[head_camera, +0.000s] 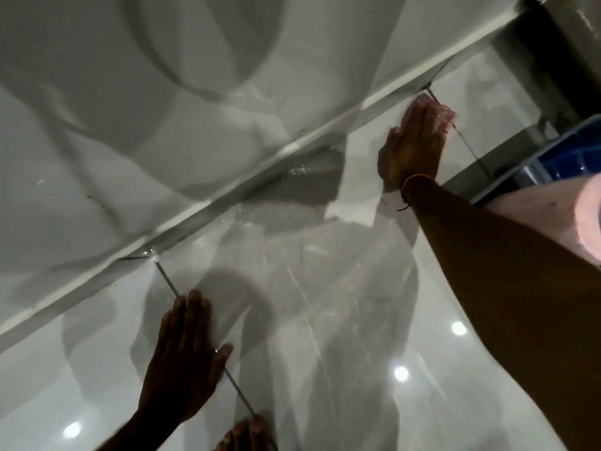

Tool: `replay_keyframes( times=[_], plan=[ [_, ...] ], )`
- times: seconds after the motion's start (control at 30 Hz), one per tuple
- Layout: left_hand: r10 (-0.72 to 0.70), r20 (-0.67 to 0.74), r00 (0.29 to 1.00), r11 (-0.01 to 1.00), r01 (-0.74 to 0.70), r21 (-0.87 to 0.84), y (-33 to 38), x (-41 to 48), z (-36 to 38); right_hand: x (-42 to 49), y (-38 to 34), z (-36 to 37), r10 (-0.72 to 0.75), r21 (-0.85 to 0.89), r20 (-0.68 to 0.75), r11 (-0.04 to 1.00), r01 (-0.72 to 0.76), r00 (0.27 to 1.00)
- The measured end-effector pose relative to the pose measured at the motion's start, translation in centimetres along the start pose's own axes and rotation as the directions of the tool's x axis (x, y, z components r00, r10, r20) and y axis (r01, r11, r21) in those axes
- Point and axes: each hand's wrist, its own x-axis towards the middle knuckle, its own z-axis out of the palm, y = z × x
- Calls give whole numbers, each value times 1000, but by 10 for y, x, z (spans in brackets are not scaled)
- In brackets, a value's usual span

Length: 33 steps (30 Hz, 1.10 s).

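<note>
In the head view, the right hand (411, 148) reaches out to about 1 o'clock and lies flat on a pink cloth (440, 117). Its fingers (422, 122) are straight and pressed together, and the thumb lies close alongside. The cloth sits on the glossy white tiled floor (341, 336), just beside the base of the wall (162, 131) and on top of a dark grout line (471, 148). Only its far edge shows beyond the fingertips. A thin orange thread band (418, 180) circles the right wrist. The left hand (182, 359) is planted at about 7 o'clock, palm down on the tile. Its fingers are straight and close together, and its thumb is spread out to the side across a second grout line (167, 279) that runs up to the wall. Water droplets (302, 169) glisten on the floor along the wall joint near 12 o'clock, between the two hands. At 6 o'clock, bare toes (247, 432) touch the floor at the frame edge. A blue plastic crate (566, 157) stands at 2 o'clock, well apart from the cloth. Round light reflections (458, 328) dot the tile at 4 and 7 o'clock.
</note>
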Motion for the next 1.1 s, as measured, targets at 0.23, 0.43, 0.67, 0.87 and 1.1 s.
replay_keyframes(
  times=[0.23, 0.43, 0.67, 0.87, 1.1],
  plan=[
    [8, 36, 999, 1000, -8, -14, 5, 1, -13, -129, -91, 45, -240, 103, -19, 965, 241, 970],
    [12, 67, 998, 1000, -11, -10, 2, -2, -12, -213, -153, 75, -280, 195, 47, 944, 266, 959],
    [-2, 104, 995, 999, 7, -46, 1, -2, -9, -266, -168, 88, -528, 227, 122, 839, 494, 840],
    [24, 124, 992, 999, -20, -40, -3, -3, -17, -268, -165, 87, -773, 159, 177, 634, 757, 610],
    [25, 69, 997, 998, -21, -62, -1, -5, -12, -224, -140, 70, -946, 154, 224, 271, 950, 234]
  ],
)
